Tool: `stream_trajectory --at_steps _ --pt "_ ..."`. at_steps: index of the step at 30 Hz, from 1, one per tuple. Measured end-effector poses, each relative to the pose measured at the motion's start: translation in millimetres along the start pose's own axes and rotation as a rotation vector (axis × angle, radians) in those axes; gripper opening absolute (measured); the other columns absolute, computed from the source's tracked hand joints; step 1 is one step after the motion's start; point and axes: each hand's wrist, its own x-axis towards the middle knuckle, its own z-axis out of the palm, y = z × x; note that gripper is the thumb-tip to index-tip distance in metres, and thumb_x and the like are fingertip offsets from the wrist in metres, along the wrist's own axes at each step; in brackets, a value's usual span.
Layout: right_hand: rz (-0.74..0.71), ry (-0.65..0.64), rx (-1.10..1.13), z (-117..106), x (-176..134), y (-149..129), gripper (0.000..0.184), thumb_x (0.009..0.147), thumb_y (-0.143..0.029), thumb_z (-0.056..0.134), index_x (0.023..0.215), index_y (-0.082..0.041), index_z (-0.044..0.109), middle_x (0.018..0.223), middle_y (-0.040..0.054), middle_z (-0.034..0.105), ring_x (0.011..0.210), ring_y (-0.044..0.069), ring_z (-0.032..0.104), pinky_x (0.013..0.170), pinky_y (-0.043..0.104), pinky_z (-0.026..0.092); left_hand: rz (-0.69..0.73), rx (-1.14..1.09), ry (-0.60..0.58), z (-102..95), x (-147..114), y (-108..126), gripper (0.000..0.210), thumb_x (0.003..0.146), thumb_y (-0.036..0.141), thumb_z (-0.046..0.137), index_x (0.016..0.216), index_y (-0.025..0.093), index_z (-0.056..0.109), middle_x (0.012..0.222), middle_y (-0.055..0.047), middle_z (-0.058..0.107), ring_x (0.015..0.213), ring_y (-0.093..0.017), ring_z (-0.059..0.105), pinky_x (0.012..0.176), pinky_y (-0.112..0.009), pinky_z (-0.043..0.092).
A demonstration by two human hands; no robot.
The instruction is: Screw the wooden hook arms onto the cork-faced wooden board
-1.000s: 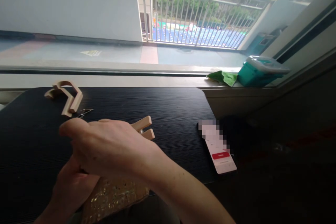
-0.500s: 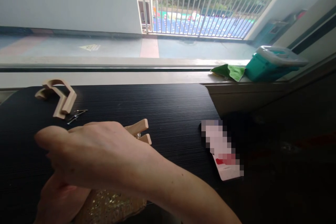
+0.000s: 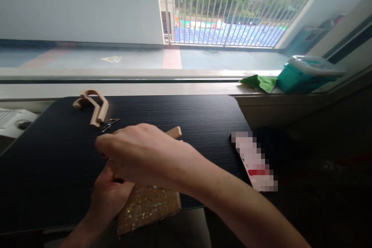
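- Closest in, bottom centre of the frame: a brown board (image 3: 149, 205), shiny and speckled on top, with its near edge poking out past the table edge.
- Left hand (image 3: 112, 192) is just left of the board, lower left of centre, and looks to be right against its side. Most of its fingers are tucked out of sight, so I can't tell if it's gripping anything.
- Right hand (image 3: 138, 153) crosses over the top of it, around the middle of the frame, back of the hand up and fingers curled. Can't tell what's pinched in there either, the fingertips are hidden.
- A pale wooden piece (image 3: 174, 132) sticks out from behind the right wrist, just right of centre. The rest of it is covered.
- Phone (image 3: 257, 164) lies on the right side of the frame, screen up, mostly pixelated.
- Small metal bits (image 3: 109, 124) are left of centre, on the black table (image 3: 203, 114).
- Right by those, further up: bent wooden parts (image 3: 100, 108), side by side.
- Far side: green cloth (image 3: 260, 82) and teal box (image 3: 305, 75) on the windowsill (image 3: 174, 88), right of the frame.
- Way back, top of the frame: metal railing (image 3: 229, 13) outside.
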Motion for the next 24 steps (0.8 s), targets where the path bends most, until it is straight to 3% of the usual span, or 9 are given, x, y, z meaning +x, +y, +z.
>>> stream_trajectory --at_steps 5,10,12,15,17,20,24 --pt "0.145 -0.054 -0.233 -11.5 14.8 -15.2 0.019 0.08 -0.013 0.045 0.079 -0.016 0.063 0.072 0.006 0.065 0.067 0.015 0.058 0.054 0.025 0.034 0.245 -0.117 -0.049 -9.8 9.1 20.2 0.011 0.069 0.027 0.058 0.07 0.02 0.05 0.063 0.005 0.054 0.056 -0.01 0.05 0.053 -0.02 0.042" --pt "0.219 -0.395 -0.328 -20.5 29.7 -45.7 0.016 0.073 -0.011 0.057 0.085 -0.015 0.066 0.083 0.0067 0.067 0.071 0.015 0.059 0.053 0.023 0.034 0.338 -0.202 -0.049 -14.5 7.4 12.7 0.015 0.074 0.024 0.059 0.088 0.022 0.053 0.073 0.002 0.058 0.075 -0.015 0.056 0.073 -0.028 0.047" --pt "0.242 -0.456 -0.385 -20.3 33.6 -56.6 0.017 0.074 -0.008 0.056 0.087 -0.014 0.067 0.087 0.0078 0.067 0.075 0.016 0.059 0.056 0.024 0.034 0.342 -0.237 -0.049 -15.5 6.8 7.5 0.022 0.073 0.022 0.06 0.094 0.022 0.053 0.079 0.001 0.059 0.083 -0.017 0.057 0.08 -0.031 0.046" --pt "0.205 -0.416 -0.423 -14.2 35.5 -61.7 0.015 0.076 -0.009 0.054 0.081 -0.014 0.067 0.08 0.0076 0.067 0.072 0.015 0.058 0.056 0.024 0.032 0.335 -0.309 -0.083 -17.8 5.5 -0.7 0.037 0.072 0.021 0.063 0.106 0.022 0.05 0.087 0.0 0.061 0.091 -0.017 0.056 0.086 -0.033 0.045" --pt "0.253 -0.397 -0.451 -9.2 34.7 -60.5 0.014 0.074 -0.013 0.054 0.079 -0.015 0.068 0.074 0.007 0.066 0.066 0.014 0.057 0.053 0.024 0.03 0.358 -0.363 -0.108 -19.5 4.6 -6.3 0.043 0.072 0.02 0.063 0.113 0.023 0.047 0.095 -0.001 0.061 0.097 -0.018 0.055 0.09 -0.033 0.043" --pt "0.363 -0.364 -0.498 -4.3 34.6 -62.9 0.015 0.073 -0.019 0.052 0.075 -0.015 0.067 0.068 0.0067 0.065 0.062 0.013 0.055 0.051 0.024 0.028 0.402 -0.414 -0.127 -21.4 3.9 -12.9 0.041 0.074 0.018 0.06 0.112 0.023 0.049 0.106 -0.003 0.06 0.108 -0.019 0.051 0.097 -0.036 0.038" --pt "0.439 -0.395 -0.582 -2.0 42.4 -80.5 0.015 0.074 -0.022 0.052 0.076 -0.016 0.066 0.068 0.0063 0.064 0.06 0.013 0.054 0.049 0.025 0.026 0.41 -0.434 -0.126 -22.8 3.4 -16.9 0.038 0.073 0.016 0.061 0.109 0.023 0.051 0.106 -0.003 0.061 0.105 -0.019 0.051 0.096 -0.036 0.039"
